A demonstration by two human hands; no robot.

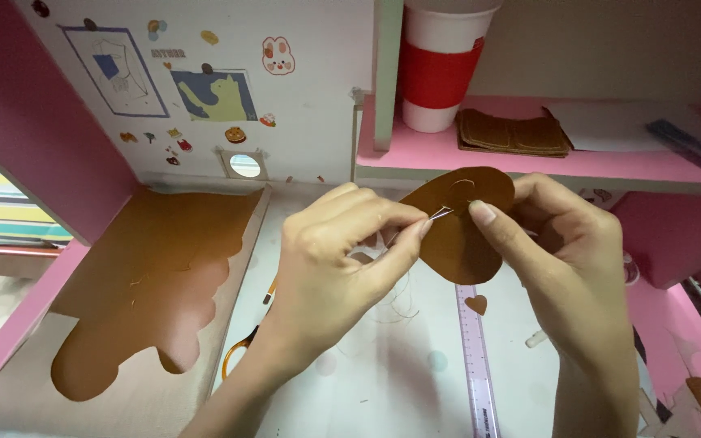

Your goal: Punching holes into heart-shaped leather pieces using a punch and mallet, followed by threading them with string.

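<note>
Head view: left hand (330, 259) pinches a needle (440, 213) against a brown heart-shaped leather piece (460, 243), gripped by the right hand (565, 251), raised over the desk. Risk: needle tip close to the right thumb; thread (399, 304) hangs loose and may snag. Surface: white desktop (383, 373), ruler (476, 365), scissors (241, 345), cut leather sheet (148, 268) left, pink shelf (529, 166) far
</note>
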